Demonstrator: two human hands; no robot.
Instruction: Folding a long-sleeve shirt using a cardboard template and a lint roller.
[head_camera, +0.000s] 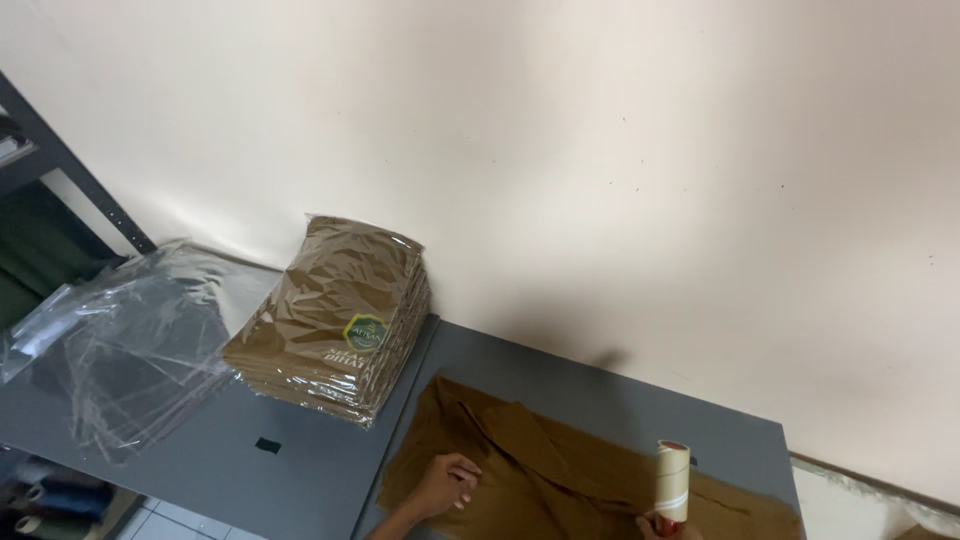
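Note:
A brown cloth (560, 470) lies spread on the grey table (590, 385) at the bottom of the head view. My left hand (445, 485) rests flat on the cloth's left part, fingers loosely curled, holding nothing. My right hand (665, 525) is mostly cut off by the bottom edge and grips the red handle of a lint roller (673, 480), which stands upright above the cloth.
A stack of brown garments in clear bags (335, 325) sits on the table against the wall. Several empty clear plastic bags (125, 345) lie at the left. A dark metal shelf frame (60, 160) stands at the far left. A pale wall rises behind.

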